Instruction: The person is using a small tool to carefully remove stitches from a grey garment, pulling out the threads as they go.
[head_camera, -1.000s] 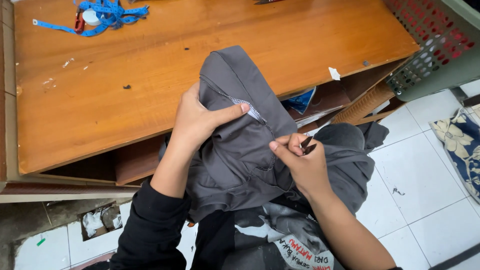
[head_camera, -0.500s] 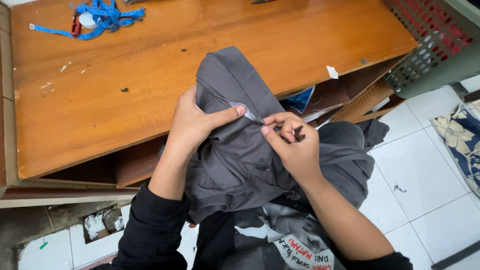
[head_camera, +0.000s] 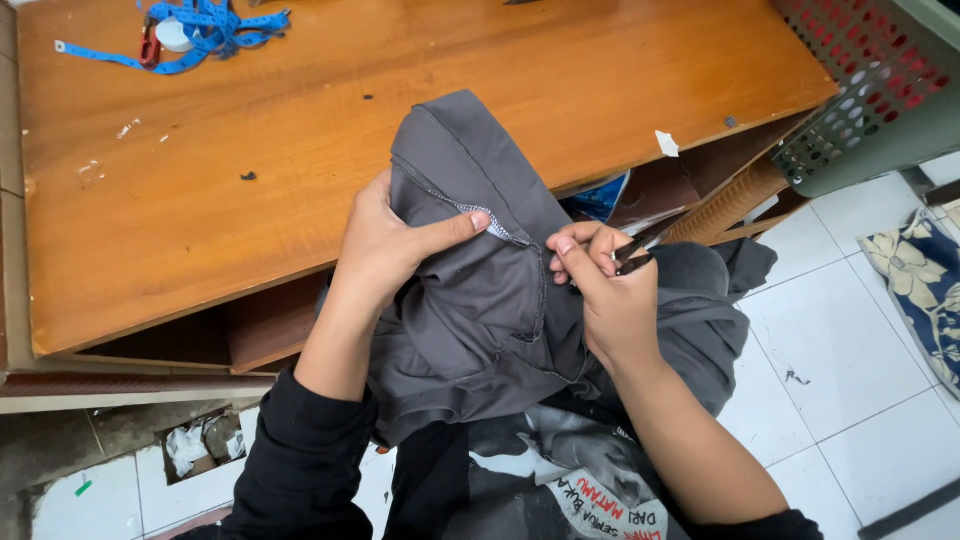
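Hands meet at grey garment (head_camera: 480, 300): left hand (head_camera: 385, 240) pinches seam, right hand (head_camera: 605, 290) grips small dark tool (head_camera: 640, 250).

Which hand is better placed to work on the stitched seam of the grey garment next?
Probably the right hand: it holds the small dark tool beside the grey fabric garment's stitched seam, while the left hand is busy pinching that fabric.

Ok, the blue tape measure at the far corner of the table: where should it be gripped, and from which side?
Take the tape measure by the loose tail that runs out flat toward the left of the table, coming from above. The rest is a tangled heap around a red bit and a white bit, so a grip there would likely drag everything.
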